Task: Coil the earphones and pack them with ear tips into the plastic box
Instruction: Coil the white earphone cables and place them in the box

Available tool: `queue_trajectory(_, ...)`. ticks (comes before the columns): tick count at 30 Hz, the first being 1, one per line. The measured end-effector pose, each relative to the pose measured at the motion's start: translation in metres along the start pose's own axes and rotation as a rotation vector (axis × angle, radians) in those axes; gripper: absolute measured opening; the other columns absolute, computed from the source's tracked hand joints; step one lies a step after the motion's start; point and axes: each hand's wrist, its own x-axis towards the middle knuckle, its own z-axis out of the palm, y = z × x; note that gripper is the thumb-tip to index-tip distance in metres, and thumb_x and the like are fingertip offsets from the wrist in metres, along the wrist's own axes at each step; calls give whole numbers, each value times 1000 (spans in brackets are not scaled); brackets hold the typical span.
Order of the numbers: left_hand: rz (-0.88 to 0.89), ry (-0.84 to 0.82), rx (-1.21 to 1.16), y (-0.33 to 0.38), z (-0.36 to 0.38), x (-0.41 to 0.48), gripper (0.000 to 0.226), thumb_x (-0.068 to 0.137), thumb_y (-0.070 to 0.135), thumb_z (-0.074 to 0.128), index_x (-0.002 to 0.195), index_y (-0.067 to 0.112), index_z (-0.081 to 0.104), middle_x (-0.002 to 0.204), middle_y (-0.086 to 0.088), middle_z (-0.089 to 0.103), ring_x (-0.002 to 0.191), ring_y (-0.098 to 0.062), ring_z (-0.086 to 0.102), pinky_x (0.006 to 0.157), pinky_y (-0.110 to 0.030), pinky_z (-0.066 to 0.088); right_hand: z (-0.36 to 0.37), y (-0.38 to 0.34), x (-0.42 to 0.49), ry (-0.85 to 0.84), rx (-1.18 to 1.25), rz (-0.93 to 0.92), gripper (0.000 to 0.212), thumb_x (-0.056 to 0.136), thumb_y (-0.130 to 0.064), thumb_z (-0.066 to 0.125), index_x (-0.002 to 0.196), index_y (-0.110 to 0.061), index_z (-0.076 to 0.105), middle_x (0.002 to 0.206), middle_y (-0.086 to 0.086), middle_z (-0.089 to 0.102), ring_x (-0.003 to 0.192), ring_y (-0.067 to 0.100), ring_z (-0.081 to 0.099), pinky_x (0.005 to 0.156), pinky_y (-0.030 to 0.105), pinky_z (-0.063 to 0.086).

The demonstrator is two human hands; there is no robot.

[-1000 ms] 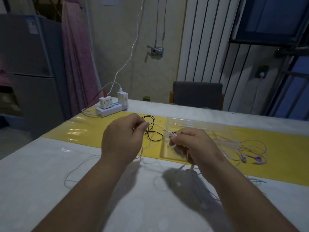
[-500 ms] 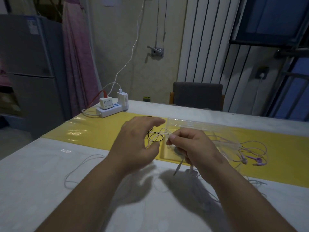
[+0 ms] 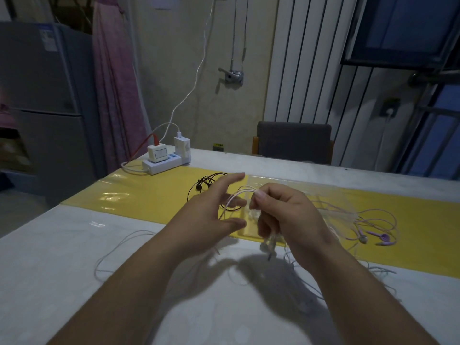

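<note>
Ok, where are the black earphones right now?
In the head view the black earphones lie on the yellow strip, left of centre, just beyond the left hand, between the white power strip and the clear plastic box.

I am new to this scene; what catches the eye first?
At the centre, the right hand pinches a looped white earphone cable, the left hand spread open beside it. Behind them a clear plastic box lies on the yellow strip, with purple earphones to its right.
</note>
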Motion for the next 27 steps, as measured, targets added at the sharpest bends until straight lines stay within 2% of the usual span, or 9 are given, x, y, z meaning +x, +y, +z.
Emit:
queue_trajectory(2, 27, -43, 70, -3, 2, 1, 53, 80, 26, 76, 119, 51, 52, 97, 18, 67, 93, -3, 62, 85, -31, 49, 1, 1, 0, -8, -10, -3, 30, 99, -15, 50, 71, -13, 60, 44, -4, 34, 41, 13, 31, 43, 23, 29)
queue_trajectory(4, 23, -7, 100, -3, 2, 2, 18, 82, 30, 74, 91, 43, 65, 77, 15, 63, 75, -3, 58, 73, -30, 47, 0, 0, 0, 42, -39, -9, 30, 99, -16, 51, 71, -14, 60, 46, -6, 33, 42, 10, 27, 47, 25, 22)
queue_trajectory(5, 3, 31, 104, -2, 1, 3, 10, 82, 33, 74, 78, 37, 65, 68, 12, 61, 67, -5, 54, 68, -31, 46, 0, -1, 0, 91, -40, -10, 30, 99, -16, 51, 71, -14, 60, 46, -6, 34, 41, 9, 27, 49, 26, 22)
queue_trajectory(9, -125, 127, 74, -4, -12, 3, 40, 72, 44, 80, 56, 18, 54, 51, 5, 46, 51, -12, 41, 54, -33, 37, -3, -8, -1, 292, 135, -1, 29, 100, -20, 48, 75, -8, 56, 44, -10, 33, 34, 2, 30, 37, 16, 26)
queue_trajectory(13, -181, 122, 82, -10, -28, -1, 45, 73, 41, 80, 58, 11, 50, 56, 7, 44, 54, -12, 39, 58, -29, 32, -15, -12, 2, 525, 247, -85, 32, 102, -20, 46, 72, -14, 54, 47, -5, 30, 40, 9, 22, 43, 22, 16)
queue_trajectory(17, -157, -20, 85, -9, -33, -2, 30, 64, 40, 79, 60, 22, 56, 87, 7, 57, 81, -10, 55, 70, -27, 40, -21, -12, 6, 607, 273, -80, 32, 103, -22, 43, 74, -14, 52, 47, -6, 30, 42, 9, 22, 44, 26, 16)
queue_trajectory(21, -144, -96, -67, -1, -31, -3, 18, 55, 38, 64, 60, 21, 59, 80, 4, 56, 65, -7, 49, 64, -29, 37, -18, -6, 7, 615, 209, -75, 33, 103, -24, 44, 73, -16, 53, 45, -8, 30, 42, 10, 22, 46, 27, 17)
queue_trajectory(24, -193, -133, -82, -1, -30, -5, 7, 65, 29, 69, 65, 22, 68, 73, 12, 58, 59, -1, 48, 62, -26, 38, -18, -7, 6, 640, 170, -70, 33, 103, -26, 44, 74, -17, 55, 46, -8, 32, 44, 10, 24, 47, 29, 19)
queue_trajectory(27, -225, -102, -210, -2, -31, -6, 7, 80, 15, 75, 74, 16, 72, 64, 3, 63, 57, -12, 55, 60, -30, 45, -19, -5, 6, 649, 136, -46, 33, 103, -29, 45, 74, -19, 57, 47, -9, 33, 45, 10, 26, 48, 28, 21)
